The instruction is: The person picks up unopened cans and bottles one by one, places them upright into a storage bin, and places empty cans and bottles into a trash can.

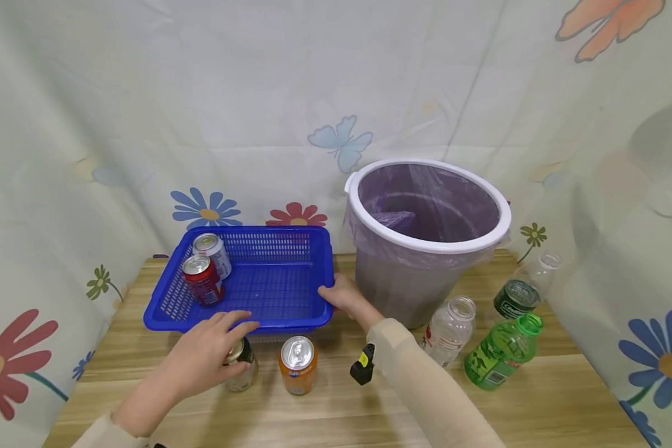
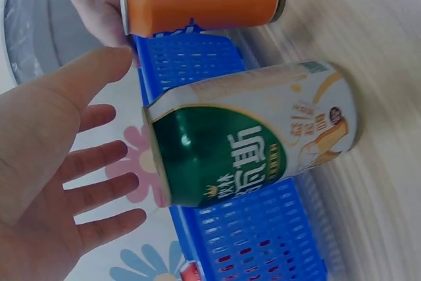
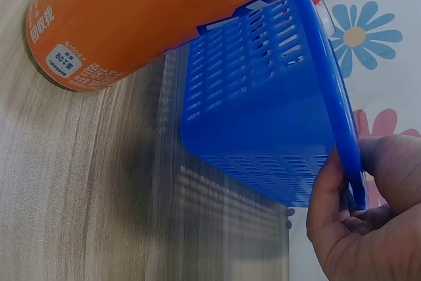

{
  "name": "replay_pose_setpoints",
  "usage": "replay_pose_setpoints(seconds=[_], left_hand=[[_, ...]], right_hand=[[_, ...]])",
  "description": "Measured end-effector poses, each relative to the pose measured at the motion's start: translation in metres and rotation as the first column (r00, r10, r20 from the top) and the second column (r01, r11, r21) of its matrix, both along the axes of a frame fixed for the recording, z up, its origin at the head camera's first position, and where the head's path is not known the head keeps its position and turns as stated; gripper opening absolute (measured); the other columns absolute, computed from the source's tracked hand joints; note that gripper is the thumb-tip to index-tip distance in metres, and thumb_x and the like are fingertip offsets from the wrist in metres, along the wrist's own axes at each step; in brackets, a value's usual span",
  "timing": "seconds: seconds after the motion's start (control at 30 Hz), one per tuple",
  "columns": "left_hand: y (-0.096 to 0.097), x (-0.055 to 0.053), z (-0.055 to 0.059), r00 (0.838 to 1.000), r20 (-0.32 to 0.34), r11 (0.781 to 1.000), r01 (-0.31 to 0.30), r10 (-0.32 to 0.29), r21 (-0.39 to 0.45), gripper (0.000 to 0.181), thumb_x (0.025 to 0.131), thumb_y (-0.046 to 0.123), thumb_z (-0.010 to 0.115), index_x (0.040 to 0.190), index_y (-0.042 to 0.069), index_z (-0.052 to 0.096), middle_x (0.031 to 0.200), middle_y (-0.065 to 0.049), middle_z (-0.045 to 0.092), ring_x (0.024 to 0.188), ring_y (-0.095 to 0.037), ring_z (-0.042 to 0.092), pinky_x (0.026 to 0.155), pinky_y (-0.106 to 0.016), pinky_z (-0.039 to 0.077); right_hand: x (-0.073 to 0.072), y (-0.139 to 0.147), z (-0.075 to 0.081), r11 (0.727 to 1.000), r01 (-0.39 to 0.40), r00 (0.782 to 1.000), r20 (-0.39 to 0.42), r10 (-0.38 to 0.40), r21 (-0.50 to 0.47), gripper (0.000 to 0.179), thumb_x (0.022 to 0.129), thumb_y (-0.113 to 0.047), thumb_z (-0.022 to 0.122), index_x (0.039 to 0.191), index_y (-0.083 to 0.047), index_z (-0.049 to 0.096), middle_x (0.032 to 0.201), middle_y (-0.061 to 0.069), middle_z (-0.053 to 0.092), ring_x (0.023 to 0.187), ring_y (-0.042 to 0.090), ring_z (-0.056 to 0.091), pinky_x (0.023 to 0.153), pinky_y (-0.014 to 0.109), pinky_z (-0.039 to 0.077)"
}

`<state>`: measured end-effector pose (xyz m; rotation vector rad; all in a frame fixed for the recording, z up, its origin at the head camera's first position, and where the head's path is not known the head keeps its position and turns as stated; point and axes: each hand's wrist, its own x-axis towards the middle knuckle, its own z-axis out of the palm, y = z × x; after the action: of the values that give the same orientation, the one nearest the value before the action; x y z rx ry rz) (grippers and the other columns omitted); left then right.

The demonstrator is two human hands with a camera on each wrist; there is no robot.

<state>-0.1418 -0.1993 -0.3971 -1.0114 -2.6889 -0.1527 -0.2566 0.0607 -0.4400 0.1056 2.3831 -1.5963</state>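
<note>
My left hand (image 1: 215,348) hovers over a green and white can (image 2: 250,136) in front of the basket, fingers spread and apart from it in the left wrist view. My right hand (image 1: 344,294) grips the right rim of the blue plastic basket (image 1: 280,323); in the right wrist view the thumb and curled fingers (image 3: 329,195) pinch that rim. Inside the basket's left end stand a dark red can (image 1: 204,283) and a white and silver can (image 1: 215,255). An orange can (image 1: 298,367) stands upright between my hands, close to the basket's front.
A grey bin (image 1: 392,292) with a white rim and purple liner stands right of the basket. Beside it are a clear bottle (image 1: 450,330), a green bottle (image 1: 501,354) and a clear bottle with a green label (image 1: 523,292). Flowered cloth (image 1: 257,124) hangs behind the wooden table (image 1: 336,410).
</note>
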Motion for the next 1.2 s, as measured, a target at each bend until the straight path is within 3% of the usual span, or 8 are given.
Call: replay_pose_setpoints(seconds=[0.17,0.4,0.77,1.03,1.2], left_hand=[[-0.003,0.007,-0.008,0.999,0.036,1.000,-0.011,0.010,0.008,0.069,0.067,0.040,0.077,0.126,0.013,0.055,0.129,-0.013,0.052,0.110,-0.031,0.053,0.083,-0.047,0.050],[-0.005,0.011,-0.019,1.000,0.002,0.999,-0.007,0.007,0.045,0.076,0.060,0.042,0.081,0.124,0.011,0.056,0.125,-0.012,0.054,0.109,-0.029,0.053,0.081,-0.046,0.050],[-0.006,0.012,-0.028,0.999,-0.047,0.997,-0.024,0.027,0.069,0.076,0.052,0.038,0.086,0.117,0.011,0.059,0.118,-0.011,0.054,0.106,-0.030,0.052,0.079,-0.046,0.049],[-0.007,0.010,-0.037,0.999,-0.012,0.997,-0.047,0.048,0.053,0.073,0.053,0.034,0.087,0.117,0.013,0.059,0.117,-0.010,0.054,0.107,-0.031,0.051,0.078,-0.047,0.049],[-0.008,0.010,-0.039,0.999,-0.025,0.997,-0.041,0.042,0.066,0.065,0.055,0.024,0.086,0.114,0.013,0.060,0.114,-0.009,0.054,0.105,-0.030,0.052,0.074,-0.044,0.051]], right_hand=[[0.000,0.000,0.000,1.000,0.001,1.000,0.009,0.000,-0.024,0.031,0.086,-0.010,0.053,0.111,0.008,0.050,0.101,0.026,0.062,0.084,0.037,0.066,0.062,0.038,0.057],[0.000,0.000,0.002,1.000,0.005,1.000,0.003,-0.005,-0.026,0.031,0.085,-0.009,0.053,0.109,0.009,0.050,0.098,0.025,0.062,0.081,0.037,0.066,0.059,0.038,0.057],[0.000,0.001,0.002,1.000,0.005,1.000,-0.002,-0.005,0.014,0.031,0.085,-0.012,0.054,0.108,0.008,0.052,0.092,0.021,0.063,0.065,0.023,0.065,0.061,0.040,0.057],[0.000,0.000,0.003,1.000,0.005,1.000,0.010,-0.005,0.002,0.031,0.086,-0.012,0.054,0.110,0.008,0.051,0.095,0.022,0.063,0.071,0.027,0.067,0.063,0.040,0.057],[0.001,0.000,0.002,1.000,0.005,1.000,0.002,-0.005,-0.002,0.030,0.085,-0.011,0.054,0.108,0.008,0.051,0.094,0.021,0.063,0.070,0.027,0.066,0.062,0.040,0.057]])
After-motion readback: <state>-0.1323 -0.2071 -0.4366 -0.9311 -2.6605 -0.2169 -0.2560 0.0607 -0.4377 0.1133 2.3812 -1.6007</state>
